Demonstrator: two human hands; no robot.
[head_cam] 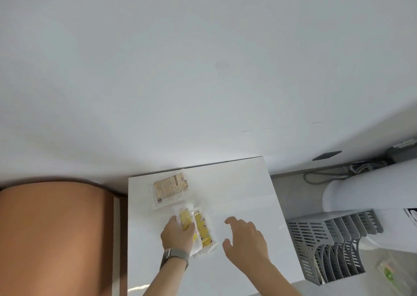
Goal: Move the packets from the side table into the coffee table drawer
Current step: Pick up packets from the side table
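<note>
A white side table (237, 182) stands against the wall. On it lie a beige printed packet (169, 190) near the back left and two yellow-and-white packets (204, 230) side by side in front of it. My left hand (178, 234), with a mesh watch band on the wrist, lies on the left yellow packet with its fingers curled over it. My right hand (246, 239) hovers over the bare tabletop just right of the packets, fingers spread and holding nothing. The coffee table drawer is out of view.
A brown leather sofa arm (54, 234) is close on the left of the table. To the right stand a grey slotted file rack (327, 246) and a white cylindrical appliance (372, 194), with cables on the floor by the wall.
</note>
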